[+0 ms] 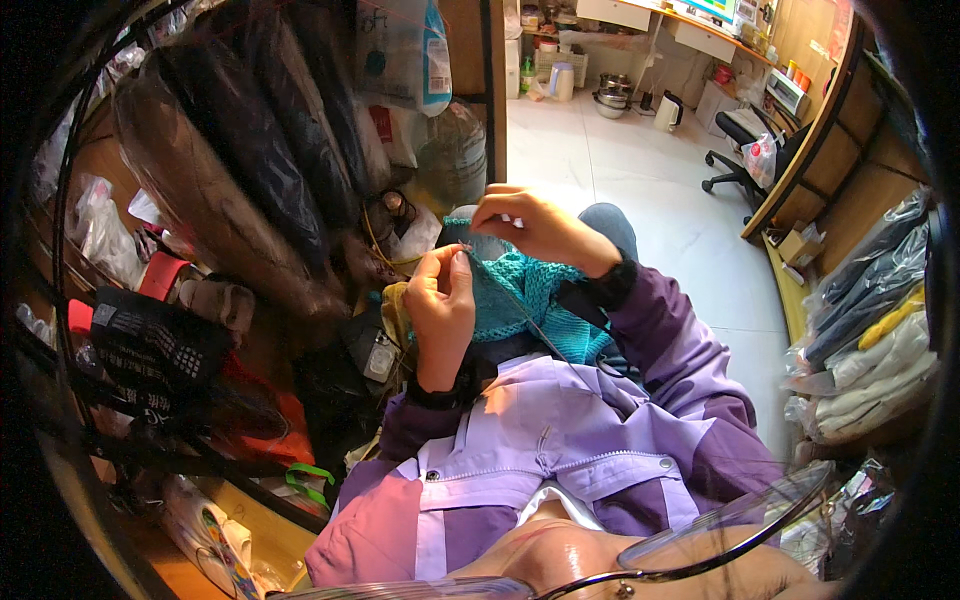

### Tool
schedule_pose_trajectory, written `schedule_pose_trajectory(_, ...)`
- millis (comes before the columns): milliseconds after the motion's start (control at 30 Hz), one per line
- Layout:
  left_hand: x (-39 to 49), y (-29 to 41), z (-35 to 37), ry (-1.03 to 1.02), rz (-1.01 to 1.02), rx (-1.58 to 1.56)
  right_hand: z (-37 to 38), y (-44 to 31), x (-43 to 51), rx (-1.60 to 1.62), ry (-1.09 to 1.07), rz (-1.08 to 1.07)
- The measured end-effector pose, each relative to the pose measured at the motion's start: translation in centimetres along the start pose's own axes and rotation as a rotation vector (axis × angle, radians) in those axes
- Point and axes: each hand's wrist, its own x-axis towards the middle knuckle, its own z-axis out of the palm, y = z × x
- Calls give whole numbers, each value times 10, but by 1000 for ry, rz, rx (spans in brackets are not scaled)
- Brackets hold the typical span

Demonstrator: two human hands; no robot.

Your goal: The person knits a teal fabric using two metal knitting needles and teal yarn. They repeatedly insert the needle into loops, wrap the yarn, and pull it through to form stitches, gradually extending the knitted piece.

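Observation:
A teal knitted piece [499, 296] lies over my lap. My left hand [442, 304] pinches its upper edge between thumb and forefinger, where a thin pointed tip shows. A long thin needle or cord [525, 316] runs from there down across the knitting towards my jacket. Above and to the right, my right hand [525, 229] is bent over the knitting with its fingers curled. Its fingertips are near the top edge of the piece; whether they hold yarn or a needle is too small to tell. More teal fabric is bunched under my right wrist.
Garments in plastic covers [225, 142] hang close on the left, above a black printed bag [150, 352] and other bags. More covered clothes [862, 360] are at the right. Ahead on the tiled floor stand an electric kettle [667, 111], steel pots [613, 96] and an office chair [754, 142].

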Motion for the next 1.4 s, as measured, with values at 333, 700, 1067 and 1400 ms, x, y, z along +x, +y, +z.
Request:
schedule_pose_trajectory(333,0,1,-3,-25,-1,4,7,-5,9,113,61,-124)
schedule_pose_trajectory(700,-2,2,-1,-16,35,-7,10,-36,-74,-84,-59,-70)
schedule_pose_trajectory(1067,-2,7,0,47,66,-66,40,-35,-79,-215,241,-177)
schedule_pose_trajectory(1400,-1,7,-5,-21,-24,-117,31,-43,-84,197,188,31)
